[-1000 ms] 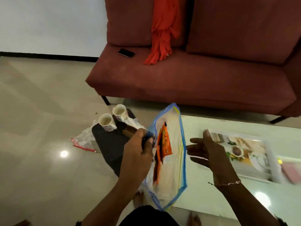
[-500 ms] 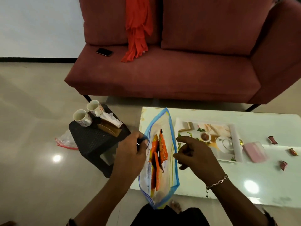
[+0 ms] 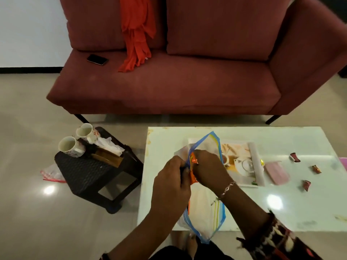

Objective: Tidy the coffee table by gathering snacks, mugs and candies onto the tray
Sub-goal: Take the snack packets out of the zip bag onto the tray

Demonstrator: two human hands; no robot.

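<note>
Bag: a clear zip bag [image 3: 204,209] with a blue border, held over the near edge of the coffee table [image 3: 281,203] — its long axis runs from the person's lap up and away toward the table's middle, mouth at the far end.
Snacks: orange snack packets [image 3: 193,180] sit at the bag's mouth, right between the two hands; one twisted orange end shows above the right knuckles.
Left hand: the left hand [image 3: 171,186] is closed on the bag's left rim, pinching the blue edge beside the packets.
Right hand: the right hand [image 3: 208,170], bracelet at the wrist, is curled at the mouth with fingers closed about an orange packet — whether it grips packet alone or packet and rim together cannot be told.
Nearer hand: the right one, already touching the snacks; it also lies on the tray's side.
Tray: the printed tray [image 3: 244,162] lies flat just beyond and to the right of the bag's mouth, partly covered by it, toward the table's far edge.
Candies: three wrapped candies [image 3: 294,157] lie loose near the table's right edge, well apart from the hands; a pink pouch [image 3: 277,173] rests just beside the tray's right rim.
Mugs: two mugs [image 3: 70,146] stand off the table on a dark stool [image 3: 90,173] to the left.
Open room: judged clear — bare tabletop between hands and tray's right half, nothing upright to knock.
</note>
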